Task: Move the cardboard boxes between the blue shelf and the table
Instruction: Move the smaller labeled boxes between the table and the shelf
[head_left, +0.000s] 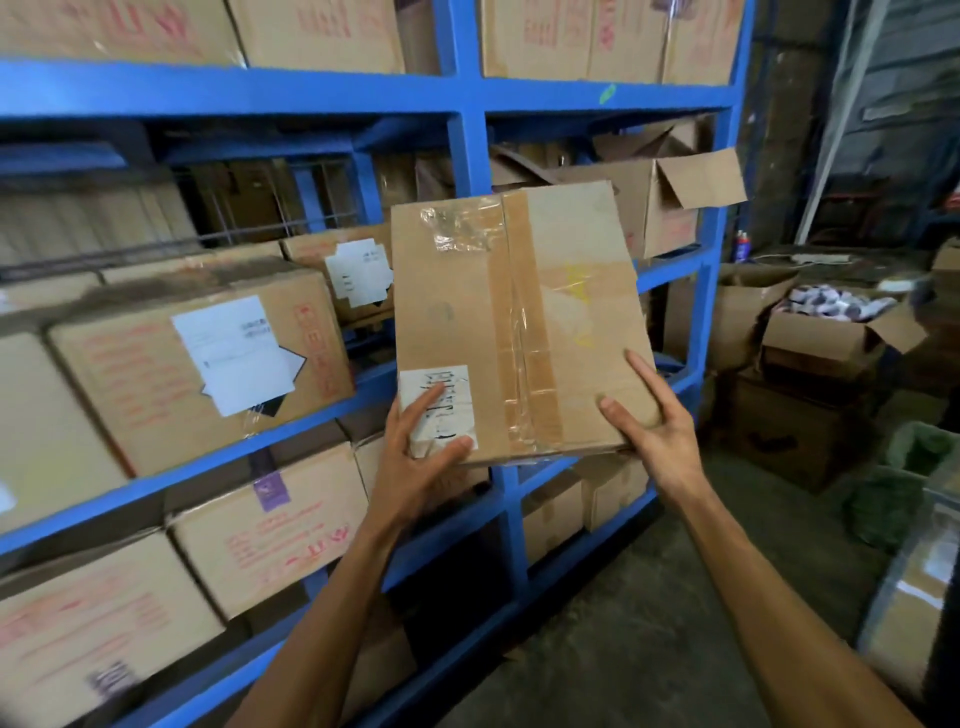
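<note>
- Presently, one box (519, 322) is held in the air at the centre of the head view, in front of the blue shelf's (470, 150) middle upright; no shelf board or table is touched by it.
- Box: sealed flat carton, brown tape run down the middle, clear film patches over it, a white label (436, 402) at the 7 o'clock corner. The broad face is turned toward the camera, the top edge tipped away.
- Left hand (421, 457): closed on the 7 o'clock corner, thumb laid across the label, fingers spread on the face and the rest wrapped under the bottom edge.
- Right hand (649, 415): closed on the 5 o'clock corner, thumb on the face, palm cupped against the side edge.
- Handling, as judged: light to moderate weight, since it is carried by the lower corners alone at arm's length. The board looks stiff; the walls are unbowed under the grip.
- Slip risk: the tape and film are glossy, so bare cardboard at the corners and edges is the better purchase. Support from beneath is advised, since both grips sit low.
- Contents: not seen; fragility cannot be told.
- Surroundings: stacked cartons (197, 364) with red print at 9 o'clock on the shelf; an open carton (670, 202) at 1 o'clock; open floor boxes (826, 338) at 3 o'clock.
- Table: cannot be identified with certainty.
</note>
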